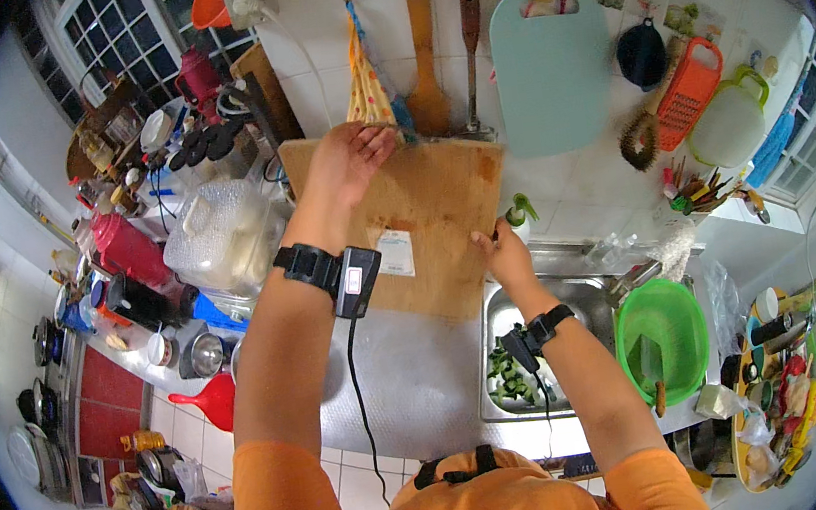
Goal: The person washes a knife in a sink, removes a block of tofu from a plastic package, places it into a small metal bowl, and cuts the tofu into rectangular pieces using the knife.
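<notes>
A wooden cutting board (pixel 439 216) stands tilted up on the metal countertop near the tiled wall, with a white label on its face. My right hand (pixel 507 256) grips its right edge, thumb on the front and the other fingers mostly hidden behind. At the upper left edge of the board is my left hand (pixel 357 160), fingers visible and half bent, with nothing seen between them. Whether that hand presses on the board I cannot tell. Black devices with cables are strapped to both wrists.
To the right, the steel sink (pixel 579 301) holds cut green pieces, and a green basin (pixel 660 327) stands beside it. A pale blue cutting board (pixel 554 77) and utensils hang on the wall. Clear plastic containers (pixel 225 236) crowd the left counter, near a red scoop (pixel 208 403).
</notes>
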The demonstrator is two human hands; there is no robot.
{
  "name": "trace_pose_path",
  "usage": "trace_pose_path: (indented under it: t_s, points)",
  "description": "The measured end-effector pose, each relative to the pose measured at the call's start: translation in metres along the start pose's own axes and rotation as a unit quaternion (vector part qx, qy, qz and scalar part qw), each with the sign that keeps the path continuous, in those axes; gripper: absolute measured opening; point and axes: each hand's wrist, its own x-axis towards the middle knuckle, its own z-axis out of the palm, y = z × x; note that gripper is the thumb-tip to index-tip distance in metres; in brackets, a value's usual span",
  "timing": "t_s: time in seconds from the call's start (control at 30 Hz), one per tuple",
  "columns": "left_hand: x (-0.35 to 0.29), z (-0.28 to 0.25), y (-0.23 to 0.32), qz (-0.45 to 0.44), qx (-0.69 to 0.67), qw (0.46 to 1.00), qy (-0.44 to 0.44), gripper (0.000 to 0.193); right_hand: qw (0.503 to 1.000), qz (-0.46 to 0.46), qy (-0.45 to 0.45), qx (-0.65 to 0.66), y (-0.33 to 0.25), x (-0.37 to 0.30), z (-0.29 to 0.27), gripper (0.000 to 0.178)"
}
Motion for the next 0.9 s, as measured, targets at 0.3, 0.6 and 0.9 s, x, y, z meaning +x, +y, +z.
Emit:
trace_pose_path:
  t_s: [0.3,0.6,0.9]
  points:
    - [-0.067,-0.019,-0.020,-0.043,0.179,0.969,-0.162,0.033,0.962,-0.012,-0.018,0.272,0.074,0.005,0.013,0.050]
    - [-0.342,-0.182,-0.098,-0.303,0.221,0.927,0.000,0.044,0.972,-0.002,-0.139,0.191,0.081,-0.093,-0.005,0.040]
    - [-0.439,-0.328,-0.095,-0.190,0.055,0.906,0.374,0.044,0.932,0.175,-0.249,0.195,0.082,-0.192,-0.015,0.030]
